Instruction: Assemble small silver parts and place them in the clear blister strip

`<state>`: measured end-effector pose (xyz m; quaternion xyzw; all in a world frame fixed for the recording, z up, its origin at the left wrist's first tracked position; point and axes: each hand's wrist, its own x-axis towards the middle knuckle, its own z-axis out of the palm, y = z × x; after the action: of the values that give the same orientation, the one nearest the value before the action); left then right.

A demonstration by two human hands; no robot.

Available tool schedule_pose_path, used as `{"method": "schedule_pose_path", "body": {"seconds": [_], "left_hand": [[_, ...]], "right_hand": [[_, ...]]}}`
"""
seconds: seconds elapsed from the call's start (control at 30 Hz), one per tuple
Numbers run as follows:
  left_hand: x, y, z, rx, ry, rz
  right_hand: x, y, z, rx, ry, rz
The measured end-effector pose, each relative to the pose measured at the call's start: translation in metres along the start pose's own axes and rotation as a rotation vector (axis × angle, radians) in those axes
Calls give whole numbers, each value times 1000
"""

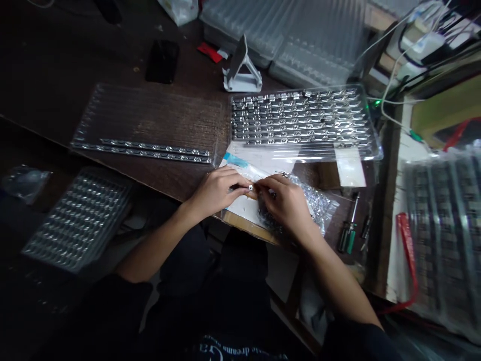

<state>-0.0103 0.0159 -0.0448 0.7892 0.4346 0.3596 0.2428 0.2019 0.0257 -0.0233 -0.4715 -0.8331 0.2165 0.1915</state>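
One part (250,187) is pinched by the left hand (218,190); the right hand (288,200) is narrowed, contents unclear; the bag (322,201) is placed near, likely for reach.

Small-parts workshop
Dark tabletop (124,65) with rows of metal pieces (296,120) upper right of centre, a bag of small parts (319,198) below, stacked clear trays (248,25) at top, a screwdriver (350,233) at right.

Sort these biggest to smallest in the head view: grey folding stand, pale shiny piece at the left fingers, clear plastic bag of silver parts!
1. Clear plastic bag of silver parts
2. Grey folding stand
3. Pale shiny piece
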Motion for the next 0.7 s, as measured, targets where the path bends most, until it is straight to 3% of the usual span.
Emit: {"method": "schedule_pose_path", "body": {"seconds": [0.07, 0.2, 0.27, 0.33, 0.43, 0.57, 0.7], "left_hand": [[0, 2, 0, -11, 38, -24], [0, 6, -4, -9, 239, -153], [-2, 7, -7, 73, 203, -177], [-5, 8, -9, 153, 92, -163], [-8, 7, -10, 190, 22, -149], [-7, 6, -5, 189, 106, -182], [0, 16, 5, 127, 188, -157]], "right_hand": [[2, -2, 3, -49, -3, 8], [4, -4, 3, 38, -15, -55], [4, -5, 3, 58, -44, -140], [2, -8, 3, -36, -60, -205], [1, -13, 5, -166, -81, -222], [1, -13, -2, -130, -115, -173], [-3, 0, -23, -161, -99, -8]]}}
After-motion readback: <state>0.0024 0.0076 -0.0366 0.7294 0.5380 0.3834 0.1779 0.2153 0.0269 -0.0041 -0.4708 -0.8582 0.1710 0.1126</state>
